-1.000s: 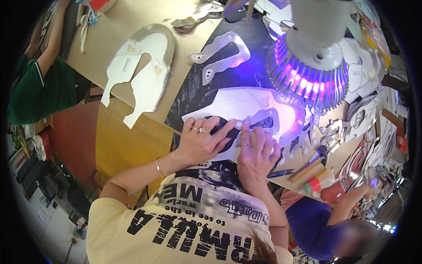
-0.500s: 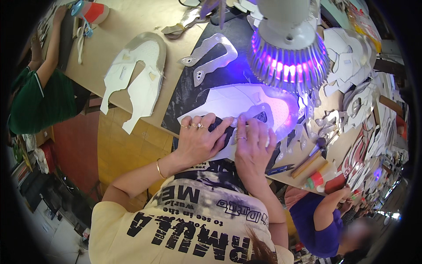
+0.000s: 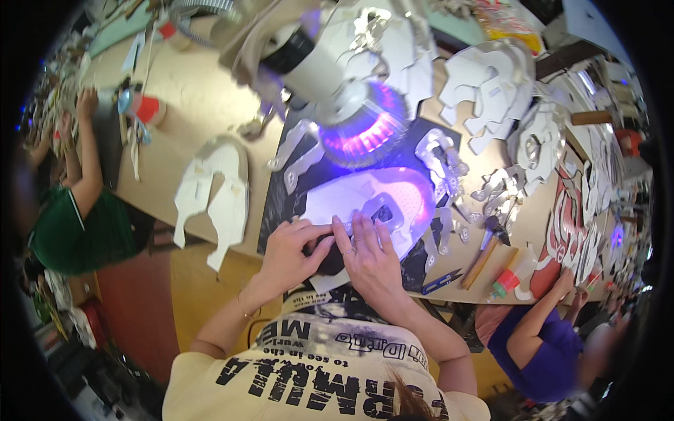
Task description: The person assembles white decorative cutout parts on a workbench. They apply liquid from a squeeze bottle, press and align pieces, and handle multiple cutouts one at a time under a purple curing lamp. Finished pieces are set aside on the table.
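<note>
Hands (image 3: 371, 263), two, touch one white shoe upper (image 3: 354, 193).

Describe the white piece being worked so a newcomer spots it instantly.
Find the glowing lamp above the black mat. Below it in view lies a rounded white piece with the right hand on it. Unlike the similar piece farther left, it is lit purple.

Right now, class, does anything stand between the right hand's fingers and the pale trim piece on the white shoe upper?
Nothing visible does. The right hand has its fingers on the trim piece. The left hand is beside it, and the lit lamp hangs beyond, not between.
</note>
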A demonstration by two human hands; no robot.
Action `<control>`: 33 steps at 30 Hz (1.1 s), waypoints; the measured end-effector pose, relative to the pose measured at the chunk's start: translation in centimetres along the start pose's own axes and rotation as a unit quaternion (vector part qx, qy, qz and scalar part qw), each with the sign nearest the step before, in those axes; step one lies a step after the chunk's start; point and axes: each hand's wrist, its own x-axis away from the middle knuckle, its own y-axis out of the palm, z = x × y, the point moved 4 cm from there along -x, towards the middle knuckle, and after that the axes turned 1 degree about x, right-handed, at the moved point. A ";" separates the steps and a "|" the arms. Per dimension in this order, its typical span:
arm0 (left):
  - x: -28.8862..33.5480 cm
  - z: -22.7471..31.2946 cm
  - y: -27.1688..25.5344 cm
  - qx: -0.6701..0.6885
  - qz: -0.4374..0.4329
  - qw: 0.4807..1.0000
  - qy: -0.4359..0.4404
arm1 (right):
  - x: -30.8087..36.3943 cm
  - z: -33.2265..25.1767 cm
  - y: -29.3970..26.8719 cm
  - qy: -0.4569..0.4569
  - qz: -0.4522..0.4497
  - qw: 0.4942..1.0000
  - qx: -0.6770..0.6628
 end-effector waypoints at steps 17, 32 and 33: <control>-14.0 6.9 6.4 -0.024 -0.206 0.950 0.232 | 7.8 5.1 -0.3 0.364 0.166 0.849 -0.345; -7.7 -1.1 2.9 0.540 0.029 0.831 -0.130 | 1.2 13.5 -9.6 0.234 0.216 0.933 -0.166; -6.5 -1.5 3.1 0.518 0.059 0.836 -0.170 | 0.4 13.9 -10.0 0.242 0.235 0.932 -0.131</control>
